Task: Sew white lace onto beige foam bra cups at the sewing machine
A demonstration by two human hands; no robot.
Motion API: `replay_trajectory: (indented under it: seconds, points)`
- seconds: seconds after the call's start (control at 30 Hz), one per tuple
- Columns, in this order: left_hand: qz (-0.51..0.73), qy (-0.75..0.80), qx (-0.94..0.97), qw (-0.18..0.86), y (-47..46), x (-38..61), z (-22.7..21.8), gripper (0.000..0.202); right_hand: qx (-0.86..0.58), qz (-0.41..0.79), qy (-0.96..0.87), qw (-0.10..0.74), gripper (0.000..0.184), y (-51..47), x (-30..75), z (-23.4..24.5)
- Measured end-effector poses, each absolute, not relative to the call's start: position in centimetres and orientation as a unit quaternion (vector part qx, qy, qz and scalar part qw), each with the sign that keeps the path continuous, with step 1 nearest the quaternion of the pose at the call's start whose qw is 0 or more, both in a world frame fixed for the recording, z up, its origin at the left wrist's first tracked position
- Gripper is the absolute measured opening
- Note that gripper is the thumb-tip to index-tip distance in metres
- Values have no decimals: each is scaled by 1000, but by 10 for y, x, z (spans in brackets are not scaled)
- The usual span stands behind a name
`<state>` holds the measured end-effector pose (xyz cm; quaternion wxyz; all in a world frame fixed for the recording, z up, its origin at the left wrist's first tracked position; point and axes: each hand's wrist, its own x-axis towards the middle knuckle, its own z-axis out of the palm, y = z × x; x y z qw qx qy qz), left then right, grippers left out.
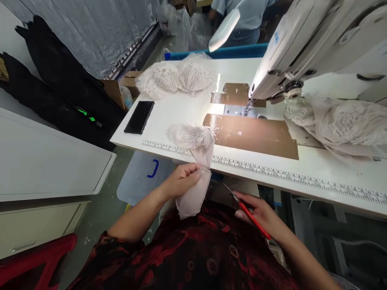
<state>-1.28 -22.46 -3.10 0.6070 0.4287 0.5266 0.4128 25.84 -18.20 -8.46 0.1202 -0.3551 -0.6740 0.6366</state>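
Note:
At the table's front edge, my left hand [183, 180] pinches a pale, sheer fabric piece [195, 195] between thumb and fingers. Its lower end hangs over my lap, while its gathered lace part [190, 136] rests on the tabletop. To the right, below the edge, my right hand [259, 208] is closed around red-handled thread snips [253, 220]. Their thin metal tip points up and left toward the fabric, apart from it.
A sewing machine [281, 56] stands at the right, with brown cardboard [254, 135] by its needle. White lace bundles [195, 76] lie at the back, and more lace [350, 125] at the right. A black phone [139, 117] lies left. Behind the table is another person [248, 20].

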Motion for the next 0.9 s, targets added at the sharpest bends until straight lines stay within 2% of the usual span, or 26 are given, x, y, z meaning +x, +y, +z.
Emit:
replay_trajectory:
  seconds: [0.3, 0.57, 0.9]
  points:
    - [400, 562, 501, 522, -248, -21, -38, 34, -312, 629, -707, 85, 56, -175, 231, -68]
    - [396, 585, 542, 455, -259, -29, -45, 31, -243, 577, -777, 62, 47, -168, 211, -55]
    - [407, 572, 541, 463, -266, -33, -49, 34, -204, 453, -865, 63, 51, -161, 192, -49]
